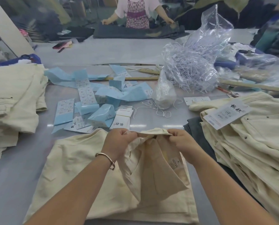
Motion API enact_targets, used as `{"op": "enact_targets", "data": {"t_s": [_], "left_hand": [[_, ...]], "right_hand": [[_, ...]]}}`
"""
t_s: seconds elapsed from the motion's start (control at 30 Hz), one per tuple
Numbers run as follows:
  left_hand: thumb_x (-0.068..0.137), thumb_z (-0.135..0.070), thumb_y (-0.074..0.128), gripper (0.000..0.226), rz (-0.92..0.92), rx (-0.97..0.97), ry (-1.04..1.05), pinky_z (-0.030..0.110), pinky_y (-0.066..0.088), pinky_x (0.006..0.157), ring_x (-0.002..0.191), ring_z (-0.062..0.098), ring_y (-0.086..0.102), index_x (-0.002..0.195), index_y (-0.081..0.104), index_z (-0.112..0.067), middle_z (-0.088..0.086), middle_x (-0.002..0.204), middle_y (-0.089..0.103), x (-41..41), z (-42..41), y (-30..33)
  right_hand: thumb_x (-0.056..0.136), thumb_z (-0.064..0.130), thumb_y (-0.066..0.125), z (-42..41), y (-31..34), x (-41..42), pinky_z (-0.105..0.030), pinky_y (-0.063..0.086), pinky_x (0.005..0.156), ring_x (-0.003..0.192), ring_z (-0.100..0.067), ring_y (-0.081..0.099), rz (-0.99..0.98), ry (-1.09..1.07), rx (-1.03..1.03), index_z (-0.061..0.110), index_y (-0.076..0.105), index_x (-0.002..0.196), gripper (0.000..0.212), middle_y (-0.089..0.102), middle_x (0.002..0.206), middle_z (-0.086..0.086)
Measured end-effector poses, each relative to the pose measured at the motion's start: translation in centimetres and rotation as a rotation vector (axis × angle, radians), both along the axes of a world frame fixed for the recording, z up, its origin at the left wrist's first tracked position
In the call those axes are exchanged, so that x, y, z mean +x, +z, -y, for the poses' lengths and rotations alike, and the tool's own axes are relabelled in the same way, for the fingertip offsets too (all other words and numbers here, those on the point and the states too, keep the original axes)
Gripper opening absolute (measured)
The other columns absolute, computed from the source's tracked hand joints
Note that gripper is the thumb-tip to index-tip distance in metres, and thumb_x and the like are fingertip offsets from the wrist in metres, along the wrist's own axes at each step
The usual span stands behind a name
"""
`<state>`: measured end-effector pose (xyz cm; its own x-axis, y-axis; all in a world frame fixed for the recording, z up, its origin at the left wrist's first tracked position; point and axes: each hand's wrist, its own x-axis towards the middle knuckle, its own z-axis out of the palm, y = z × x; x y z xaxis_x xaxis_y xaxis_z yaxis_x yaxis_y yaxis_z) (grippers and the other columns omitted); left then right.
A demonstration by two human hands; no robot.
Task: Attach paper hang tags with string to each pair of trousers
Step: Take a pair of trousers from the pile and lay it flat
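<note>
A cream pair of trousers [73, 168] lies folded on the grey table in front of me, its waistband [153, 131] lifted and turned open. My left hand [117, 142] grips the waistband's left part, and my right hand [181, 142] pinches its right part. A sewn-in label [175, 164] shows inside the opened waist. White hang tags [121, 121] lie just beyond my hands. Loose white strings [153, 108] lie to their right by a small clear bag of strings [164, 93]. A tagged pair [226, 114] tops the right-hand stack.
Stacks of cream trousers stand at the left [13, 101] and right [252, 143]. Blue sticker sheets [103, 93] litter the middle. A big clear bag of plastic fasteners [194, 62] stands behind, with wooden rulers [132, 78]. A person in an apron [136, 12] works across the table.
</note>
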<state>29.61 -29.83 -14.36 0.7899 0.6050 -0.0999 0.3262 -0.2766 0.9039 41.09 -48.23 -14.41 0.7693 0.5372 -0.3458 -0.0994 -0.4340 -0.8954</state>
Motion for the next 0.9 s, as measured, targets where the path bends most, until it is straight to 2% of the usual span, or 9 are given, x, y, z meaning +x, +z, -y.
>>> {"op": "enact_targets", "data": {"t_s": [0.13, 0.23, 0.3, 0.37, 0.47, 0.53, 0.67, 0.77, 0.9], "left_hand": [[0.062, -0.033, 0.063, 0.037, 0.072, 0.098, 0.038, 0.025, 0.019, 0.044, 0.048, 0.011, 0.021, 0.049, 0.031, -0.019, -0.004, 0.050, 0.023, 1.3, -0.8, 0.9], [0.062, -0.033, 0.062, 0.037, 0.068, 0.156, 0.041, 0.029, 0.022, 0.047, 0.048, 0.012, 0.023, 0.048, 0.032, -0.018, -0.004, 0.049, 0.023, 1.6, -0.8, 1.2], [0.066, -0.031, 0.067, 0.034, 0.004, 0.279, 0.048, 0.033, 0.028, 0.051, 0.051, 0.017, 0.032, 0.052, 0.040, -0.016, -0.002, 0.051, 0.032, 1.5, 0.1, 1.0], [0.070, -0.016, 0.071, 0.016, 0.013, 0.496, 0.054, 0.033, 0.036, 0.060, 0.065, 0.020, 0.046, 0.069, 0.055, -0.016, -0.001, 0.064, 0.048, 1.1, 1.9, 0.6], [0.065, -0.002, 0.064, 0.020, 0.222, 0.773, -0.181, 0.032, 0.043, 0.069, 0.077, 0.023, 0.052, 0.080, 0.062, -0.014, 0.001, 0.077, 0.055, 0.0, 5.9, -0.2], [0.064, -0.015, 0.059, 0.019, 0.204, 0.767, -0.325, 0.033, 0.043, 0.070, 0.079, 0.021, 0.055, 0.081, 0.066, -0.019, -0.005, 0.077, 0.059, -0.3, 7.3, -0.6], [0.073, -0.032, 0.056, 0.038, -0.033, 0.677, -0.433, 0.029, 0.033, 0.089, 0.103, 0.012, 0.050, 0.110, 0.066, -0.037, -0.013, 0.092, 0.056, -0.3, 7.7, -1.2], [0.077, -0.036, 0.052, 0.031, -0.012, 0.592, -0.483, 0.030, 0.032, 0.090, 0.101, 0.011, 0.048, 0.103, 0.069, -0.036, -0.015, 0.088, 0.049, 0.0, 7.5, -0.8], [0.081, -0.021, 0.071, 0.007, 0.052, 0.527, -0.554, 0.029, 0.038, 0.090, 0.096, 0.013, 0.050, 0.088, 0.073, -0.021, -0.010, 0.088, 0.053, 0.7, 6.7, -0.2]], "right_hand": [[0.097, -0.002, 0.044, 0.3, 0.0, 0.6, -0.028, 0.034, 0.058, 0.076, -0.024, 0.047, -0.117, 0.041, 0.054, -0.016, 0.061, 0.107, 0.024, 0.055, 0.087, -0.017], [0.100, 0.010, 0.047, 0.7, -0.4, 0.6, -0.020, 0.035, 0.047, 0.052, -0.010, 0.049, -0.157, 0.046, 0.032, -0.003, 0.065, 0.096, 0.022, 0.056, 0.067, -0.005], [0.101, 0.018, 0.048, 0.8, -0.8, 0.4, -0.018, 0.039, 0.044, 0.044, -0.007, 0.048, -0.194, 0.047, 0.051, 0.005, 0.061, 0.084, 0.025, 0.054, 0.055, 0.002], [0.101, 0.020, 0.047, 0.8, -1.1, 0.2, -0.022, 0.045, 0.047, 0.049, -0.012, 0.055, -0.268, -0.017, 0.103, 0.007, 0.060, 0.080, 0.028, 0.059, 0.058, 0.000], [0.102, 0.018, 0.046, 0.6, -1.2, -0.2, -0.031, 0.050, 0.057, 0.063, -0.022, 0.059, -0.367, -0.111, 0.180, 0.004, 0.064, 0.095, 0.024, 0.063, 0.074, -0.010], [0.102, 0.018, 0.046, 0.5, -1.4, -0.4, -0.033, 0.051, 0.059, 0.066, -0.024, 0.060, -0.398, -0.156, 0.217, 0.001, 0.063, 0.100, 0.024, 0.064, 0.077, -0.011], [0.102, 0.016, 0.043, 0.8, -1.6, -0.6, -0.035, 0.051, 0.064, 0.069, -0.025, 0.060, -0.466, -0.234, 0.273, -0.002, 0.061, 0.103, 0.025, 0.062, 0.078, -0.013], [0.103, 0.015, 0.041, 1.0, -2.1, -0.8, -0.036, 0.050, 0.067, 0.073, -0.027, 0.060, -0.492, -0.234, 0.335, -0.004, 0.061, 0.105, 0.028, 0.063, 0.082, -0.016], [0.102, 0.012, 0.042, 1.6, -2.4, -1.1, -0.031, 0.054, 0.057, 0.065, -0.023, 0.064, -0.537, -0.223, 0.428, 0.001, 0.063, 0.095, 0.025, 0.067, 0.074, -0.012]]}}
